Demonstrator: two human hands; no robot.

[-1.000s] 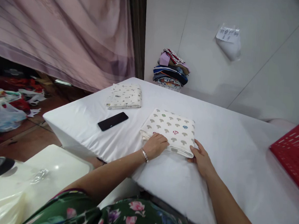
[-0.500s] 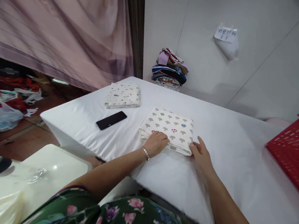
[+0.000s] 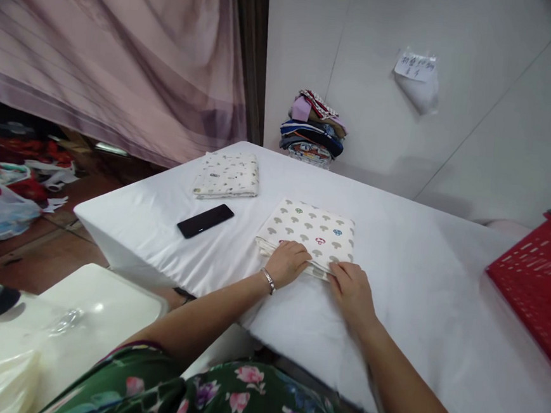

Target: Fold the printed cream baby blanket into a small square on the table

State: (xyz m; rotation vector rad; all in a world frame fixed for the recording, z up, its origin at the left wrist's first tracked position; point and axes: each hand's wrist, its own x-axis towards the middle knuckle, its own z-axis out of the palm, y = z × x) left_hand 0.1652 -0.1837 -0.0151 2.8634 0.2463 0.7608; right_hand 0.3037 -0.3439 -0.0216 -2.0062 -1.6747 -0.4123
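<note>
A folded cream cloth with a mushroom print (image 3: 309, 225) lies flat on the white-covered table (image 3: 421, 294) in front of me. My left hand (image 3: 287, 261), with a silver bracelet at the wrist, has its fingers curled over the middle of the cloth's near edge. Close beside it, my right hand (image 3: 352, 289) grips the same edge near the right corner, thumb underneath and fingertips on top. Both hands hide parts of that edge. A second folded cloth with a small print (image 3: 227, 176) rests farther back on the left.
A black phone (image 3: 205, 221) lies left of the mushroom cloth. Folded clothes are stacked (image 3: 314, 130) beyond the table's back edge. At the right stands a red basket (image 3: 542, 272). A white stool-like surface (image 3: 120, 296) is at lower left; a pink curtain (image 3: 126, 48) hangs behind.
My right hand has moved left from the cloth's right corner onto its near edge, and its spread fingers have closed there. My left hand has stayed in place.
</note>
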